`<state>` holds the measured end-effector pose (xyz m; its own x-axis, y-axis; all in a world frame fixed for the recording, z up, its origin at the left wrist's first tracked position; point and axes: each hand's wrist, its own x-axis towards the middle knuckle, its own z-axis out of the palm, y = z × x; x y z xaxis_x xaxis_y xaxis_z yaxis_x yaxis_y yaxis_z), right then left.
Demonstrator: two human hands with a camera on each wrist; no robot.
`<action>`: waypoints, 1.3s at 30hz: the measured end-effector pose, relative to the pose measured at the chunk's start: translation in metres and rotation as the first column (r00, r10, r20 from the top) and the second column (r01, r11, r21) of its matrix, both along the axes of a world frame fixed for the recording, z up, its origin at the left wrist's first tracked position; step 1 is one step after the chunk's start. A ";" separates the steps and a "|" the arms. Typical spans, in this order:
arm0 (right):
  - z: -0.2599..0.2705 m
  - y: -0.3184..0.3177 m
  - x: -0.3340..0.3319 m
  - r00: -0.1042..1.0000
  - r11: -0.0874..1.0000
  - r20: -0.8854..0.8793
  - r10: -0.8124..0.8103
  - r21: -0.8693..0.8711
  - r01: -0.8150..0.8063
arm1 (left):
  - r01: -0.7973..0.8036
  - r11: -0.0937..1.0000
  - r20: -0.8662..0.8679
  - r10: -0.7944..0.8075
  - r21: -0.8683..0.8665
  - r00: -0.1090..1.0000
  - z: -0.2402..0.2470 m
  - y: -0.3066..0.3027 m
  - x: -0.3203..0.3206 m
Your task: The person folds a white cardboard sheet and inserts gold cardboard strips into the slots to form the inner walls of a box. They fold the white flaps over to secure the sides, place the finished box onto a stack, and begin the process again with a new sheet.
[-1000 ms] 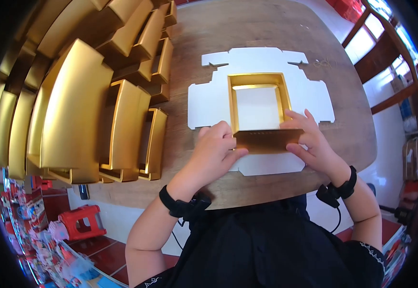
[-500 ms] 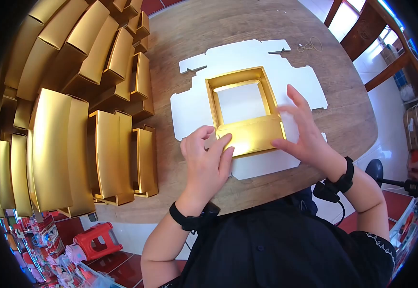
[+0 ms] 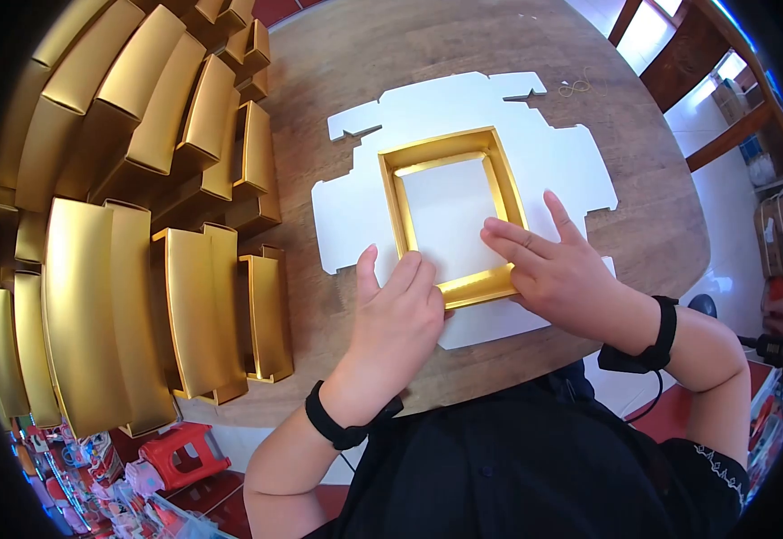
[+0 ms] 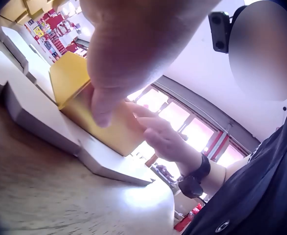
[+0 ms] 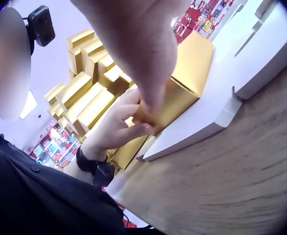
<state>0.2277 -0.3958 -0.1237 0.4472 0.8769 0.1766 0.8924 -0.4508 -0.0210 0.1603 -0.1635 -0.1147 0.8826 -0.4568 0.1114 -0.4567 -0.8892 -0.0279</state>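
Observation:
In the head view a gold cardboard box (image 3: 441,150) with a white base stands open-topped on flat white cardboard pieces (image 3: 351,211). Its near wall (image 3: 477,289) is folded upright. My left hand (image 3: 391,319) grips the near left corner, fingertips over the rim and thumb against the outside. At the near right corner my right hand (image 3: 566,278) pinches the wall, two fingers reaching inside and the thumb outside. The left wrist view shows the gold outer walls (image 4: 70,81) with a thumb on the near one; in the right wrist view, the box (image 5: 192,63) shows from its right side.
Stacked gold boxes (image 3: 81,305) crowd the left of the wooden table (image 3: 319,117). A rubber band (image 3: 575,88) lies at the far right. Beyond the right edge stands a wooden chair (image 3: 679,63); a red stool (image 3: 176,458) is on the floor at lower left.
The near gold panel was held and lay slanting outward; it is now folded down into a doubled upright wall. Both hands have come in to its corners, the right one moving inward over the box.

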 end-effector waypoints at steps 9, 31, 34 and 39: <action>-0.001 0.006 -0.002 0.994 0.997 -0.087 -0.059 0.040 0.063 | -0.027 0.998 -0.086 0.022 -0.051 0.996 0.001 -0.001 0.004; 0.019 -0.009 0.012 0.908 0.979 -0.366 -0.204 -0.046 0.201 | 0.003 0.997 -0.263 -0.025 -0.083 0.965 0.004 0.005 0.017; 0.010 -0.003 0.011 0.976 0.986 -0.180 -0.123 -0.131 0.100 | -0.007 0.997 -0.245 -0.014 -0.083 0.969 0.004 0.003 0.016; 0.003 0.007 0.010 0.959 0.999 -0.280 -0.047 0.000 0.049 | -0.023 0.995 -0.261 -0.001 -0.092 0.965 0.003 0.002 0.018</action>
<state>0.2377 -0.3884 -0.1206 0.5207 0.8526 0.0445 0.8280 -0.4916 -0.2697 0.1780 -0.1615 -0.1119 0.8917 -0.4453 -0.0808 -0.4273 -0.8872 0.1741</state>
